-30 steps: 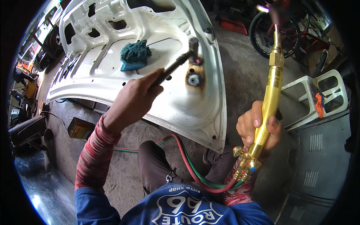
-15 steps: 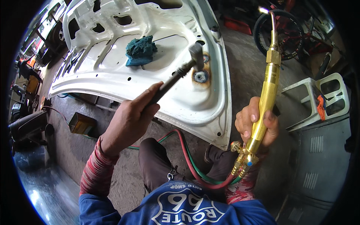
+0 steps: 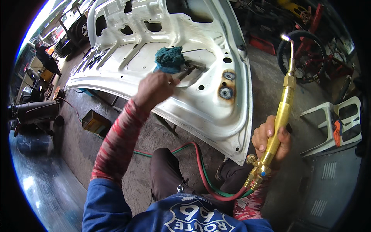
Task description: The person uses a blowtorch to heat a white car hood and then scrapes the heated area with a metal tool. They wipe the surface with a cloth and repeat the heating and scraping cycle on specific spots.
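brass torch (image 3: 279, 116) (tip lit) in right hand (image 3: 270, 137) grip; hammer (image 3: 188, 70) in left hand (image 3: 154, 89) grip

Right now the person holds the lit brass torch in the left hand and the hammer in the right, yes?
Swapped. The head view shows the brass torch in the right hand, its tip lit and held away from the white panel, and the hammer in the left hand.

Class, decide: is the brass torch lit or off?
Lit: a small bright flame shows at the tip of the brass torch, held in the right hand.
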A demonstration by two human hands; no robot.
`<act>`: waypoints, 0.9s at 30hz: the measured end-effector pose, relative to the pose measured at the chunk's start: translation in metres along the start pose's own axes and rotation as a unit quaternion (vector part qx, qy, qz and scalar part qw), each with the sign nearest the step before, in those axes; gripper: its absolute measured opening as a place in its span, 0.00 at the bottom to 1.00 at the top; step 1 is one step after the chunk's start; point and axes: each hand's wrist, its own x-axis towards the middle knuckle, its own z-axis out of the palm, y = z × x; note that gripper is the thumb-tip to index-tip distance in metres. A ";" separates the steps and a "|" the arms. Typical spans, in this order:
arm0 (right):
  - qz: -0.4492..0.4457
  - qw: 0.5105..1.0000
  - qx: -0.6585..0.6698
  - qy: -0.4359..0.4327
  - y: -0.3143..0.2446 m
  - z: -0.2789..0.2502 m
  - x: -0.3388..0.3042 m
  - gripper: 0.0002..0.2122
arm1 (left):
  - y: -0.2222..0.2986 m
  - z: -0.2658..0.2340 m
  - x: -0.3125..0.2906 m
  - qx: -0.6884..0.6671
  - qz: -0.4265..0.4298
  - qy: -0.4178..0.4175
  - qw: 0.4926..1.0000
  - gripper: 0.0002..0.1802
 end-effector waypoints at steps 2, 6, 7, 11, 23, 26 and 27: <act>0.001 1.000 0.002 0.005 -0.002 -0.004 -0.003 0.18 | -0.020 0.004 0.044 0.061 0.001 0.013 0.998 0.31; -0.010 1.000 0.005 -0.002 -0.006 -0.010 -0.006 0.17 | -0.048 0.026 0.106 0.073 0.061 0.011 0.995 0.52; -0.012 1.000 0.004 -0.004 -0.007 -0.010 -0.008 0.17 | -0.054 0.030 0.115 0.053 0.064 -0.021 0.996 0.53; -0.012 1.000 0.001 0.002 -0.012 -0.011 -0.012 0.17 | -0.066 0.042 0.133 0.021 0.089 -0.039 0.995 0.47; -0.005 0.998 0.055 0.017 -0.010 -0.016 -0.007 0.17 | 0.044 -0.012 0.116 -0.474 0.151 -0.021 0.867 0.35; -0.006 0.998 0.033 0.053 -0.010 -0.014 -0.008 0.17 | 0.095 -0.010 0.116 -0.495 0.206 -0.018 0.844 0.21; -0.006 0.998 0.021 0.063 -0.009 -0.012 -0.008 0.18 | 0.108 -0.007 0.118 -0.502 0.203 0.011 0.841 0.23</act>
